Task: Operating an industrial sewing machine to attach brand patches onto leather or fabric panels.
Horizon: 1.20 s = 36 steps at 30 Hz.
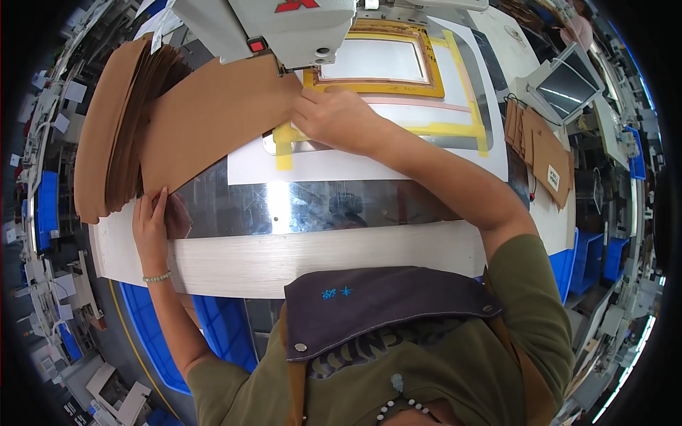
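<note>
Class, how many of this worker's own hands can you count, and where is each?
2. The left hand is at the lower-left corner of the flat brown piece; the right hand is at its right end. Neither is hidden, though some fingertips may be.

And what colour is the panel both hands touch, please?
The panel is brown, clearest in the head view.

Screen (568, 84): tilted, near the table's (341, 264) right edge, toward the far corner
Blue bins (224, 330): below the front edge's left end; more past the right edge
Yellow line (131, 337): on the floor, past the front left corner
</note>
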{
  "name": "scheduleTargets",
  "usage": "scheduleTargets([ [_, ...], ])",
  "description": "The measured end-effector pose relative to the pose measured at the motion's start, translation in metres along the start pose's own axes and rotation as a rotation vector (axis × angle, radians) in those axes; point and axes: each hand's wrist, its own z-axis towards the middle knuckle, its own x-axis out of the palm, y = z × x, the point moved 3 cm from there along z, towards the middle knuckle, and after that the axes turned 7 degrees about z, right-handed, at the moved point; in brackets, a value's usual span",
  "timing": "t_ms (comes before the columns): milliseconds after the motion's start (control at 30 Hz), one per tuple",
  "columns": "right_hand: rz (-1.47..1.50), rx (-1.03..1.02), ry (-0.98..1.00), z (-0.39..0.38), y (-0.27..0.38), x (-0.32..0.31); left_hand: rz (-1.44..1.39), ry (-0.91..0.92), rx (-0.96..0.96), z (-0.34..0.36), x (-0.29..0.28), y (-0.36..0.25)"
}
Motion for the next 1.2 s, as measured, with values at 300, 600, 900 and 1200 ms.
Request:
scheduleTargets([
  [300,-0.176,0.105,0.084,-0.088,-0.038,-0.078,-0.137,-0.048,0.353,0.104,0.026,-0.045],
  [600,-0.422,0.193,0.303,-0.191,-0.087,-0.132,-0.286,-0.214,0.627,0.200,0.037,-0.155],
  [900,-0.329,0.326,0.268,-0.216,-0.083,-0.142,-0.229,-0.157,0.575,0.183,0.030,-0.158],
  [1200,-0.105,0.738,0.051,-0.228,-0.062,-0.149,-0.274,-0.097,0.231,0.161,0.020,-0.161],
])
